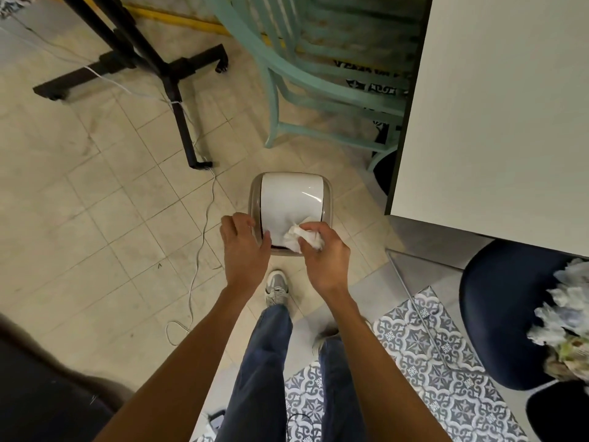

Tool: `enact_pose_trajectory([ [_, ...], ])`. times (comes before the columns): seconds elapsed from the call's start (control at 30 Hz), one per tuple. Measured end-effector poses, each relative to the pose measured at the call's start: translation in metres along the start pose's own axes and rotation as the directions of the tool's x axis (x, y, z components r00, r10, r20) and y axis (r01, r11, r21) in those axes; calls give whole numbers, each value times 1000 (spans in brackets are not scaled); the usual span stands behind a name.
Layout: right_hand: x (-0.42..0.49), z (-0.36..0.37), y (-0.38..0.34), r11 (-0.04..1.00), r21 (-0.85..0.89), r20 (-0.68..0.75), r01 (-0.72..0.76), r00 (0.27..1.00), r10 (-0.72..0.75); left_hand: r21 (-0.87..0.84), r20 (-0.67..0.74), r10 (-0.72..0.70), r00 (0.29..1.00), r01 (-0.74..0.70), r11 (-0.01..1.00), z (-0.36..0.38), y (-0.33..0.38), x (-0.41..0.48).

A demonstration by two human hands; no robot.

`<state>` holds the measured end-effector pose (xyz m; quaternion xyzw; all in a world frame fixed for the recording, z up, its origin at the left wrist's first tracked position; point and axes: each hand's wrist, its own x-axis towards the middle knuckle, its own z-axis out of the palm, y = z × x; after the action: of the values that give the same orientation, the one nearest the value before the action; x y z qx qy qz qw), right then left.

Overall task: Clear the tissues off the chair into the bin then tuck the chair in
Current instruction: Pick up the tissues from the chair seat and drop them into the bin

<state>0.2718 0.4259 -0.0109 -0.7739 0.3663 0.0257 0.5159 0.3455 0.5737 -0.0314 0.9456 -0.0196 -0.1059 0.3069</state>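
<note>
A small bin with a white swing lid stands on the tiled floor ahead of my feet. My right hand grips a crumpled white tissue right over the lid's near edge. My left hand rests on the bin's near left rim, thumb against the lid. At the right edge, a dark blue chair carries a heap of several crumpled tissues on its seat.
A white table fills the upper right, with a turquoise chair beside it. A black wheeled stand and loose white cables lie on the floor at left. A patterned rug lies under the blue chair.
</note>
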Motion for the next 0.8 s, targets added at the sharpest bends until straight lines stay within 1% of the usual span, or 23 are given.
enact_pose_trajectory([
  [0.07, 4, 8, 0, 998, -60, 22, 20, 1000, -19, -35, 61, -115, 991, 117, 992, 5, -9, 6],
  [0.1, 7, 12, 0, 995, -91, 29, 34, 999, -32, -66, 124, -182, 975, 191, 979, 7, -14, 11],
  [0.17, 11, 19, 0, 990, -130, 43, 44, 998, -39, -112, 273, -315, 909, 356, 928, 5, -20, 18],
  [0.2, 13, 23, -1, 988, -145, 39, 46, 998, -41, -118, 320, -348, 881, 402, 908, 5, -23, 19],
  [0.27, 18, 35, -2, 987, -154, 37, 37, 999, -31, -110, 343, -342, 875, 400, 910, 3, -29, 19],
  [0.37, 30, 58, -3, 984, -176, 49, -18, 998, 27, -94, 322, -316, 892, 363, 927, 4, -35, 17],
  [0.47, 40, 76, -4, 973, -220, 105, -74, 990, 99, -69, 316, -312, 896, 350, 934, 7, -40, 16],
  [0.53, 46, 83, -4, 951, -290, 141, -102, 979, 148, -58, 322, -288, 902, 323, 945, 8, -41, 14],
  [0.67, 55, 84, 0, 881, -465, 199, -88, 959, 200, -61, 325, -258, 910, 292, 954, 7, -40, 12],
  [0.73, 54, 81, 1, 869, -490, 220, -71, 954, 202, -61, 313, -252, 916, 284, 957, 7, -38, 12],
  [0.8, 46, 76, 2, 879, -476, 216, -30, 965, 151, -66, 308, -240, 921, 272, 960, 4, -33, 11],
])
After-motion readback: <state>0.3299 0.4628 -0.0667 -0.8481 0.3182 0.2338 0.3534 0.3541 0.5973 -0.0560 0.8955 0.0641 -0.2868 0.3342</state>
